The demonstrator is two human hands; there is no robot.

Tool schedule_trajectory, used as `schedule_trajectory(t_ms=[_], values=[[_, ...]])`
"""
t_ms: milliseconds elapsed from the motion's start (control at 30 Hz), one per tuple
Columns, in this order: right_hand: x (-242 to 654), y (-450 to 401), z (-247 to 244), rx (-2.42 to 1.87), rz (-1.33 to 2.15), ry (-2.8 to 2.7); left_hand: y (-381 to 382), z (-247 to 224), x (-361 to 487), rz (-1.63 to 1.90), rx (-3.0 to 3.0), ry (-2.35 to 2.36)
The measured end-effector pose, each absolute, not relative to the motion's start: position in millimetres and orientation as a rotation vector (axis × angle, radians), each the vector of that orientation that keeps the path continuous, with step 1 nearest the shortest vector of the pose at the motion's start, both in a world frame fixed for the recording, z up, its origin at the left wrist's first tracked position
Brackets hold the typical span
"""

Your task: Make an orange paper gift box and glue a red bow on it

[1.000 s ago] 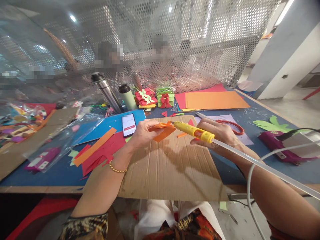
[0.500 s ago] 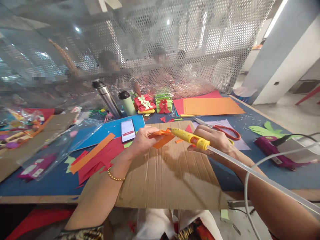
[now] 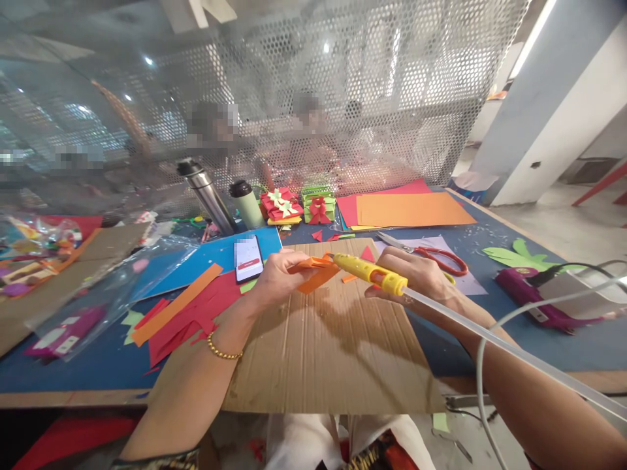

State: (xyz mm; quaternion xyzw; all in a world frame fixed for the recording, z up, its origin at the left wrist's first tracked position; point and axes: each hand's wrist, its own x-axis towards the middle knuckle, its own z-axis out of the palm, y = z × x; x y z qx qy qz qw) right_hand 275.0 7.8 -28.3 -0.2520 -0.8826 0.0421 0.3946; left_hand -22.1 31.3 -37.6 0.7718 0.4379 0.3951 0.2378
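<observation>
My left hand (image 3: pixel 277 279) pinches a folded piece of orange paper (image 3: pixel 316 277) above the sheet of brown cardboard (image 3: pixel 323 365). Closed round a yellow hot glue gun (image 3: pixel 367 271) is my right hand (image 3: pixel 416 271). The gun's nozzle points left and meets the upper edge of the orange paper; whether glue is coming out is too small to see. A long clear glue stick (image 3: pixel 470 320) runs out of the gun's back, over my right forearm. Behind the gun, a small red paper triangle (image 3: pixel 367 253) rests on the cardboard.
Red-handled scissors (image 3: pixel 441 256) lie beyond my right hand. A phone (image 3: pixel 248 258), red paper scraps (image 3: pixel 196 313) and an orange strip (image 3: pixel 176 305) are to the left. Two bottles, a steel one (image 3: pixel 208 196) and a green one (image 3: pixel 247 205), stand behind. A purple power strip (image 3: pixel 526 300) with cables sits right.
The view has shifted slightly. My hands keep nearly the same pose, with the glue gun's nozzle still at the orange paper.
</observation>
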Motion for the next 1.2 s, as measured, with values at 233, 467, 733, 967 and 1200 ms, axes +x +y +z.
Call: schedule_trajectory(t_ms=[233,467,733,967,1200], values=[[275.0,9.6,-28.9,-0.575,0.092,-2.219,31.0,-37.3,-21.2,1.049,2.177,1.216],[278.4,12.3,-31.3,-0.597,0.068,-2.244,30.8,-36.5,-23.4,1.029,2.145,1.305],[275.2,8.3,-27.4,-0.622,0.097,-2.246,30.9,-36.6,-22.0,1.027,2.192,1.245],[276.7,8.7,-26.7,-0.628,0.134,-2.261,29.9,-35.5,-21.7,1.045,2.224,1.228],[282.1,14.8,-34.7,-0.653,0.106,-2.26,30.8,-34.3,-21.1,1.041,2.231,1.192]])
